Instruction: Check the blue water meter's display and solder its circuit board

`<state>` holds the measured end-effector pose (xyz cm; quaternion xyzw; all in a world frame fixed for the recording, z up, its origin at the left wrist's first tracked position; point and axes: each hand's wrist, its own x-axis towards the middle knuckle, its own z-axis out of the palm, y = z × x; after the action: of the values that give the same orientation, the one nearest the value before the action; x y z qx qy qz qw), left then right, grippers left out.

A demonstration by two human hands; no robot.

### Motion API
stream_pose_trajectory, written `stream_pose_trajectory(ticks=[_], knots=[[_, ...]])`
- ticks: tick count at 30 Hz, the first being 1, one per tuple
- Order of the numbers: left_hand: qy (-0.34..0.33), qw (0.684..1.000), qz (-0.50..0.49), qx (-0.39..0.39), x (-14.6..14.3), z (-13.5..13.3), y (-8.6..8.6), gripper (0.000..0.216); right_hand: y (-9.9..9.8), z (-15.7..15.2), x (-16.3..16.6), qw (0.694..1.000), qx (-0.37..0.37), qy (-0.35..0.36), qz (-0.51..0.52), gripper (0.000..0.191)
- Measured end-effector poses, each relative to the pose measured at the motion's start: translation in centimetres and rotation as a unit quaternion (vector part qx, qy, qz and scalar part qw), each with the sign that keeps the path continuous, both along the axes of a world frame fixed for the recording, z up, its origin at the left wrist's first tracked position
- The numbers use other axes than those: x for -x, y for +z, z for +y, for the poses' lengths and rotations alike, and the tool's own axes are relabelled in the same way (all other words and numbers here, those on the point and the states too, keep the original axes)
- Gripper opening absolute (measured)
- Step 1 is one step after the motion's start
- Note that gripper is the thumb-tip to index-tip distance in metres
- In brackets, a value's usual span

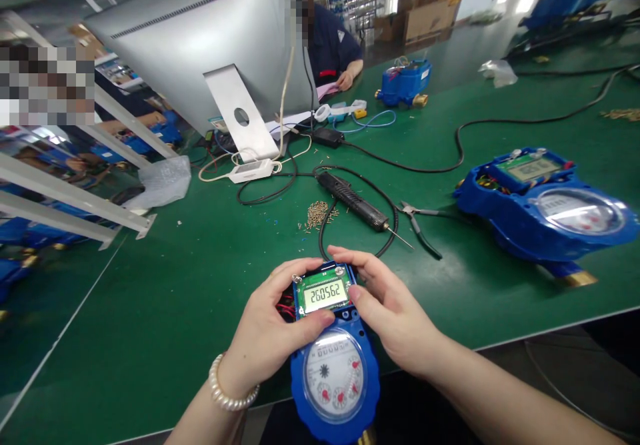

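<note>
A blue water meter (334, 372) with a round dial is at the table's front edge, its lower end past the edge. Its display board (325, 292) lights up and reads 260562. My left hand (270, 332) grips the left side, with the thumb across the lower edge of the board. On the other side my right hand (393, 305) is closed round the board's right edge and top corner, thumb beside the screen. Red wires (286, 306) show by my left fingers. The meter's underside is hidden.
Beyond my hands lie an electric screwdriver (353, 200), a pile of small screws (320, 214) and cutting pliers (423, 222). Another blue meter (545, 208) rests at right, a third (405, 84) farther back. A monitor (200, 38) stands back left. A person (333, 45) sits behind it.
</note>
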<state>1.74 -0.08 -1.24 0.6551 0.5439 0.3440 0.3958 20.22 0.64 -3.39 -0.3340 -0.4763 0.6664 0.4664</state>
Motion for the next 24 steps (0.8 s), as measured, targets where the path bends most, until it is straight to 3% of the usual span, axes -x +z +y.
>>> stream_pose_trajectory(ticks=[4, 9, 13, 19, 24], knots=[[0.000, 1.000, 0.001, 0.012, -0.2, 0.0, 0.2, 0.049, -0.3, -0.2, -0.4, 1.000, 0.010, 0.018, 0.014, 0.030], [0.007, 1.000, -0.013, 0.016, -0.5, 0.1, 0.5, 0.046, -0.2, -0.1, -0.8, 0.994, -0.030, 0.080, -0.074, 0.063], [-0.009, 0.999, -0.030, 0.015, -0.2, 0.0, 0.4, 0.049, 0.2, 0.6, -0.9, 0.989, -0.044, 0.091, -0.106, 0.051], [-0.019, 0.984, -0.178, 0.013, 1.7, -0.7, -0.6, 0.072, 0.4, 0.9, -0.8, 0.990, 0.000, 0.107, -0.090, 0.049], [-0.008, 0.995, -0.103, 0.008, 2.7, -1.5, -0.6, 0.047, 0.5, 0.9, -0.9, 0.991, 0.010, 0.099, -0.093, 0.050]])
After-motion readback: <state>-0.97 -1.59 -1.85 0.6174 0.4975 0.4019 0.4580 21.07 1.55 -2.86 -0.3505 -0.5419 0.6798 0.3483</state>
